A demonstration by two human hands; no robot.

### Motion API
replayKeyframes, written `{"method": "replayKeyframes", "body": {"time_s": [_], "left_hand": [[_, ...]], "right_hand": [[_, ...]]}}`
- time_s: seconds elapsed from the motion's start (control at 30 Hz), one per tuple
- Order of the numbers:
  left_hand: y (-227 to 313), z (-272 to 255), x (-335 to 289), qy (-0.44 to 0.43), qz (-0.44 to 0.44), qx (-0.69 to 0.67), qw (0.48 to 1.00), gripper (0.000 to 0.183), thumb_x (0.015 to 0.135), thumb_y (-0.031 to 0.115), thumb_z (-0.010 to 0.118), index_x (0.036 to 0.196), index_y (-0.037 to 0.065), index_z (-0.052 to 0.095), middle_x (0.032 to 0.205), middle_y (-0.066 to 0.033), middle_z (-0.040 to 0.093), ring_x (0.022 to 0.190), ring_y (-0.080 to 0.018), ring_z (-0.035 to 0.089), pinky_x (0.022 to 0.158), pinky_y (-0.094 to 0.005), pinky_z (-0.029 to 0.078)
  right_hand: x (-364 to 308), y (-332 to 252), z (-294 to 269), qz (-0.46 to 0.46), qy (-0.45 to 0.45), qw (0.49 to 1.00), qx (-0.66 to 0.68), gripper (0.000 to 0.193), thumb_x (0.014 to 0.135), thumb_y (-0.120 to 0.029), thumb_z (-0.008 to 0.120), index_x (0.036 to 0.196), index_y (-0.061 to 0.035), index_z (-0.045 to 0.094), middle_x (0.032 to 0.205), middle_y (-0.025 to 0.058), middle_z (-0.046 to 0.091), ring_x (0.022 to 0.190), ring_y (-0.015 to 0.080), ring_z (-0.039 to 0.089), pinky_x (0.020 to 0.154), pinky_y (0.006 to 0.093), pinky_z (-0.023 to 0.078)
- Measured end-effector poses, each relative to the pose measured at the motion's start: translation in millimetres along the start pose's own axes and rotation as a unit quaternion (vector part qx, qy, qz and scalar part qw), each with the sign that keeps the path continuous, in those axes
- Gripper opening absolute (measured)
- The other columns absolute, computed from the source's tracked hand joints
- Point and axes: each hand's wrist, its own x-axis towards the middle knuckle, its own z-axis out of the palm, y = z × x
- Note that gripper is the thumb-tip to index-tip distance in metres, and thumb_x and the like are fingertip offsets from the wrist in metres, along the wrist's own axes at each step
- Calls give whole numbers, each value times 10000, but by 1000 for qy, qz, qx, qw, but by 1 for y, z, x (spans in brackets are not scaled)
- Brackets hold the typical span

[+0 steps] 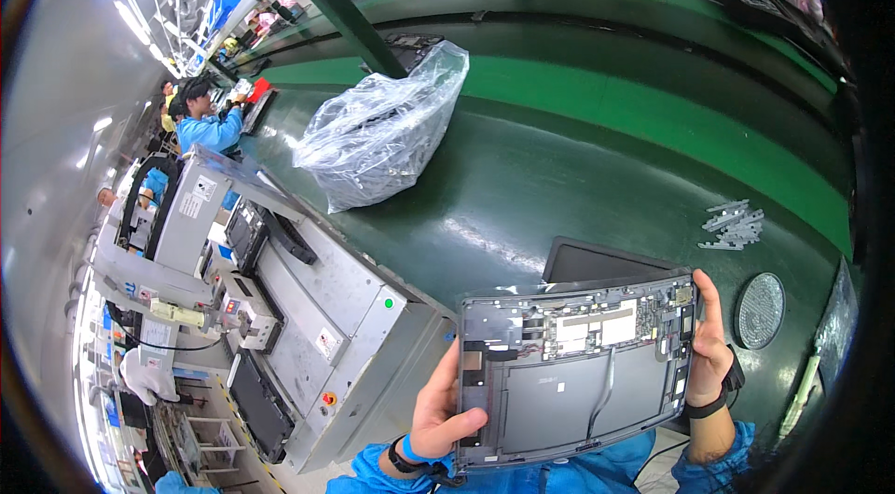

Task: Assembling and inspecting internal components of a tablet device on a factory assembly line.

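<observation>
Both my hands hold an opened tablet-shaped computer [550, 401] in front of me, its inside facing up. A circuit board runs along its far part, and a flat dark battery with a cable across it fills the near part. My left hand [440, 412] grips the left edge, thumb on top. On the right edge, my right hand [709, 363] is closed around the side. Just behind, partly covered by the computer, a dark flat panel [597, 261] lies on the green bench [503, 186]. Dark bands circle my wrists.
A clear plastic bag [382, 135] stands on the bench, its contents unclear. At right are small translucent strips [734, 226] and a round dish [760, 310]. A grey machine [364, 345] adjoins the left side. A green post [350, 19] rises beyond; a co-worker [207, 126] sits far left.
</observation>
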Motion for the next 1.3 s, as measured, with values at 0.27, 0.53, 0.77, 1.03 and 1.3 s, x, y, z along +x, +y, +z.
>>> {"method": "replayKeyframes", "body": {"time_s": [0.27,0.53,0.77,1.03,1.3], "left_hand": [[-5,-5,2,-27,5,17,999,848,886,7,595,1542,-44,60,1585,-183,208,1405,-276,360,1130,-384,294],[-14,-5,10,-16,8,-25,1000,839,893,-4,580,1543,-36,50,1577,-190,226,1361,-284,426,1105,-380,343],[-37,-26,68,34,-57,90,994,612,950,6,561,1496,-38,287,1325,-133,556,1162,-170,559,984,-320,451],[-77,-68,94,115,62,168,977,312,985,89,553,1263,-45,596,1134,-170,677,1029,-216,646,892,-328,518],[-86,-75,76,43,63,264,961,399,982,165,563,1331,-28,538,1310,-244,570,1263,-324,524,1059,-427,421]], "right_hand": [[3,1,3,-7,-5,999,-49,935,686,-202,588,1515,-20,197,1287,222,558,1125,296,613,1005,384,465],[5,0,4,0,-10,996,-92,936,701,-163,602,1520,-27,170,1250,221,591,1066,283,645,957,364,493],[0,-8,-2,-48,20,975,-218,834,826,1,542,1549,-13,127,1173,182,655,1023,168,649,948,271,468],[7,-22,-26,-150,102,956,-231,667,866,1,554,1480,78,305,1309,179,588,1086,179,619,968,274,458],[14,-11,-35,-117,127,954,-243,680,837,-2,563,1474,68,336,1321,184,577,1081,177,615,966,264,445]]}}
